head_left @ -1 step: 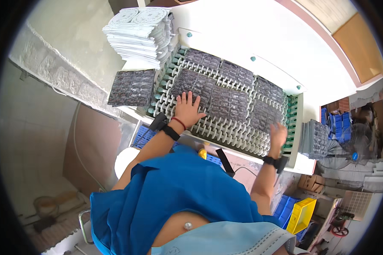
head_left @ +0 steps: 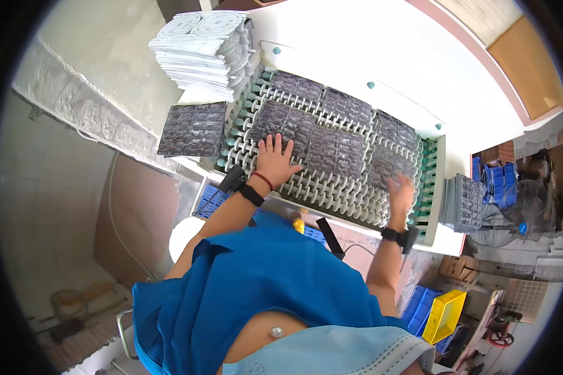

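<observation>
My left hand [head_left: 274, 162] lies flat with its fingers spread over the near edge of a dark gridded panel [head_left: 275, 120] on the roller conveyor [head_left: 331, 190]. At the right, my right hand [head_left: 401, 195] is raised at the near edge of another dark panel [head_left: 388, 165]. Its fingers are loosely bent and slightly blurred, with nothing visible between them. Between the hands lies a middle dark panel [head_left: 336, 150]. Behind these, a row of similar panels [head_left: 347, 106] rests on the white rollers.
A tall stack of white sheets [head_left: 200, 53] stands at the far left. Nearer is a stack of dark panels [head_left: 192, 129]. Grey boards [head_left: 463, 203] stand upright at the right end. A white machine cover [head_left: 356, 37] spans the back. A yellow crate [head_left: 444, 317] sits at the lower right.
My right hand has moved slightly left along the near edge of the right panel, its fingers loosening. My left hand stays in place.
</observation>
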{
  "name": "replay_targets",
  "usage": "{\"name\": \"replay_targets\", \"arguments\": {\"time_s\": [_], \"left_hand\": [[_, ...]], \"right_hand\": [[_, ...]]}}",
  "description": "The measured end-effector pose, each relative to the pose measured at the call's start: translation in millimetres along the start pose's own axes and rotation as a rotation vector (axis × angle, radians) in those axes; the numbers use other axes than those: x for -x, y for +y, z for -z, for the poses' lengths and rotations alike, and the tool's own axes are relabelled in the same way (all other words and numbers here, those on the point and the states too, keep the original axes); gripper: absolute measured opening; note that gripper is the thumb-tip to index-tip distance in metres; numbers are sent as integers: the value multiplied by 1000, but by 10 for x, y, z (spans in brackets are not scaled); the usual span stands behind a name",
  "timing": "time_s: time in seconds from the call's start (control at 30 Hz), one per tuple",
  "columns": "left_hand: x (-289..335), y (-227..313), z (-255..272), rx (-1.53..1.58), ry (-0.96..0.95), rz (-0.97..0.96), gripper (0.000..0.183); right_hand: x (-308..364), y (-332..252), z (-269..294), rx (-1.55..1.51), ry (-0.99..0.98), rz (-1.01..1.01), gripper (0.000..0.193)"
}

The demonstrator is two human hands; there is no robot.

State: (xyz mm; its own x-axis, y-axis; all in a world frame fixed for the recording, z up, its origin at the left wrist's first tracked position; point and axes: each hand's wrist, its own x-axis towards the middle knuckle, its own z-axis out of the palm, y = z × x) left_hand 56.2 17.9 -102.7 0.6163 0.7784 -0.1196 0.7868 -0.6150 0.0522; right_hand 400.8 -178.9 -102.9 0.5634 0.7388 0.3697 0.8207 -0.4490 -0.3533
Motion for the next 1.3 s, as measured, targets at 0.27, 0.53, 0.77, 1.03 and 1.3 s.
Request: {"name": "replay_targets", "arguments": {"time_s": [0.27,0.53,0.77,1.03,1.3], "left_hand": [[-167,229,82,31,40,22,83],[-95,-33,322,84,111,-3,82],[1403,-470,960,372,503,-284,67],[2064,-2345,728,51,886,588,50],[2107,-2409,531,11,754,551,56]], "right_hand": [[71,-1263,-549,24,-118,215,54],[-3,-1563,-564,136,22,170,52],[491,-2666,-298,-295,-232,99,35],[825,-4149,-702,-782,-456,264,33],[827,-4695,-892,-889,-636,-111,31]]}}
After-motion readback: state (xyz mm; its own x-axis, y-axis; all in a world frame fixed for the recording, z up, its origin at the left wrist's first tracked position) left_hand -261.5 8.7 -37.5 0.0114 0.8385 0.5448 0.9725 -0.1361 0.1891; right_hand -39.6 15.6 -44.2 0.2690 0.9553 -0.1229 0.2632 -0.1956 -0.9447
